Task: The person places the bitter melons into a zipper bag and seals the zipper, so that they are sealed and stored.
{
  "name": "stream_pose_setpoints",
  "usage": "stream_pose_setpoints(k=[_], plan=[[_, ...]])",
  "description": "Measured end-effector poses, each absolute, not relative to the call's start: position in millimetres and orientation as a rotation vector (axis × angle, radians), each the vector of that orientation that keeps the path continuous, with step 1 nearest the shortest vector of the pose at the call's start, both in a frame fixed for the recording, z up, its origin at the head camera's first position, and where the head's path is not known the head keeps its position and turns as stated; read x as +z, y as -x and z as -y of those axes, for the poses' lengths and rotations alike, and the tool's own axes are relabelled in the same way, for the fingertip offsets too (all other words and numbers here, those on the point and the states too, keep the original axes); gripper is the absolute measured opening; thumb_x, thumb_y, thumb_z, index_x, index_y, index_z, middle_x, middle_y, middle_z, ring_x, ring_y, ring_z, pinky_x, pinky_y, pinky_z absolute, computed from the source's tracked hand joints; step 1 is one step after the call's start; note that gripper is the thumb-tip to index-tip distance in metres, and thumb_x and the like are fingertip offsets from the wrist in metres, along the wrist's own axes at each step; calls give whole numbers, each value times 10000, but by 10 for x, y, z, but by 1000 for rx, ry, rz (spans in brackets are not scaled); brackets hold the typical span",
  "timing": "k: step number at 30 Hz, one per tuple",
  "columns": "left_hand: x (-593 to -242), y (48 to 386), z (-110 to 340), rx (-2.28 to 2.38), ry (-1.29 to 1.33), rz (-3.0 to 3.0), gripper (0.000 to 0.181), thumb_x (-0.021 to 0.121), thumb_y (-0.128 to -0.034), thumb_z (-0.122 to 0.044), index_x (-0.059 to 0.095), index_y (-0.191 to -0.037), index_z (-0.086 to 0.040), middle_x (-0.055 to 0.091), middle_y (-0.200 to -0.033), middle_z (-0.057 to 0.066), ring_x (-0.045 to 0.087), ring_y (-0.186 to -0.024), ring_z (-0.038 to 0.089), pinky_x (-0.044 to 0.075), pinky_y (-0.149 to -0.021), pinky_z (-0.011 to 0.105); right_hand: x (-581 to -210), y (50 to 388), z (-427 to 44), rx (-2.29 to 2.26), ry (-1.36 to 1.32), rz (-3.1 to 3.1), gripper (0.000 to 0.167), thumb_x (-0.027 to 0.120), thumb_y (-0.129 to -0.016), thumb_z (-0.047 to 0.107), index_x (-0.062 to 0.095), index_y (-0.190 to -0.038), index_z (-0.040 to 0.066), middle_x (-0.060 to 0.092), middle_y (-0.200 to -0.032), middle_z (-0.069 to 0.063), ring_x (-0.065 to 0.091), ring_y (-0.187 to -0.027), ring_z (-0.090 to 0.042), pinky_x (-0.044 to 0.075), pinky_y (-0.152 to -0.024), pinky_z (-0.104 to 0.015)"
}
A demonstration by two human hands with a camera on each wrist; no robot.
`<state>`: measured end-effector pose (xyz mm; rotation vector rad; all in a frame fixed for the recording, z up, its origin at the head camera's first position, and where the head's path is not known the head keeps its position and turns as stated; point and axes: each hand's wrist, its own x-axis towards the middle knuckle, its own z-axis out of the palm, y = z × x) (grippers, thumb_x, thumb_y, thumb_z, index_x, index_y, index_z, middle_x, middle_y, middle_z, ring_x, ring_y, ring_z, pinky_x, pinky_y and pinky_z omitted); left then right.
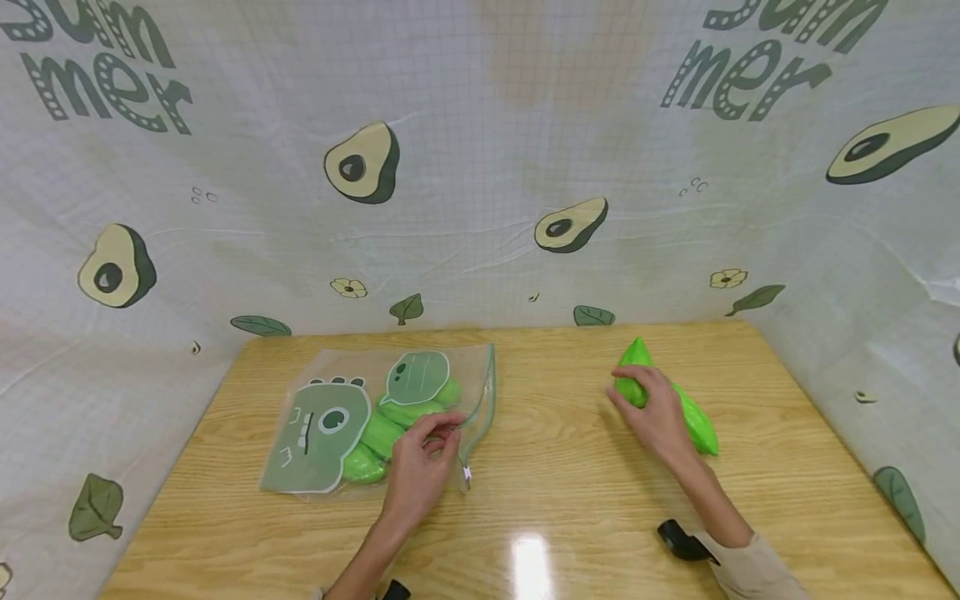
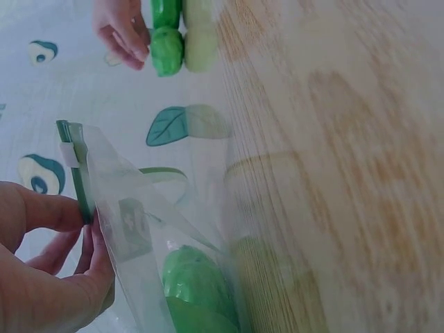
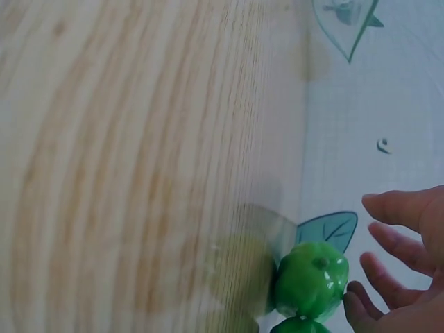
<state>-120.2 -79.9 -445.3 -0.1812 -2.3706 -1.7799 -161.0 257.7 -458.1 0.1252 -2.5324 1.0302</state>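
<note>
My left hand (image 1: pixel 423 467) pinches the green-edged opening of a clear zip bag (image 2: pixel 128 229) printed with a green dinosaur face. Inside the bag lie several long green vegetable-like pieces (image 1: pixel 381 435), partly hidden behind the print. The bag's mouth stands partly apart in the left wrist view, with a white slider (image 2: pixel 69 155) on its edge. At the right, my right hand (image 1: pixel 660 412) hovers with loosely bent fingers beside a shiny green vegetable-like piece (image 3: pixel 311 279) with a pointed end. Another green piece (image 1: pixel 699 423) shows past that hand. Whether the fingers touch either piece, I cannot tell.
Both hands are over a light wooden table (image 1: pixel 555 467). A white cloth (image 1: pixel 465 275) printed with avocados and leaves hangs behind it and at both sides. Black wrist-camera parts (image 1: pixel 682 540) stick out near the right sleeve.
</note>
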Motion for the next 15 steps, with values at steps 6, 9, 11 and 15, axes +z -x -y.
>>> stream_pose_setpoints(k=[6,9,11,15], plan=[[-4461,1201,801,-1775,187,2371,223,690,-923,78,758,-1077,-67,715,-1009,38,667,-915,192,593,-825,250,-4599,1607,-2615,1022,-139,2542,300,779,-882,-3,697,-1166,-51,591,-1201,-300,530,-1127,-482,447,-896,-606],[-4464,1201,802,-1779,191,2368,224,688,-924,80,758,-1078,-66,715,-1010,44,665,-917,192,593,-827,253,-4598,1600,-2624,1020,-146,2550,323,780,-863,-42,690,-1172,-76,579,-1223,-318,495,-1159,-509,417,-939,-653],[-4465,1200,803,-1783,192,2367,223,687,-924,81,757,-1078,-64,715,-1011,51,664,-917,192,593,-829,253,-4598,1597,-2629,1022,-146,2556,338,779,-853,-61,686,-1178,-86,571,-1238,-325,478,-1174,-520,404,-953,-661],[-4467,1202,803,-1786,191,2367,220,687,-924,81,757,-1077,-61,713,-1011,55,663,-917,192,592,-829,252,-4602,1594,-2638,1011,-150,2565,361,778,-840,-82,674,-1184,-106,559,-1258,-340,446,-1195,-542,380,-975,-667]])
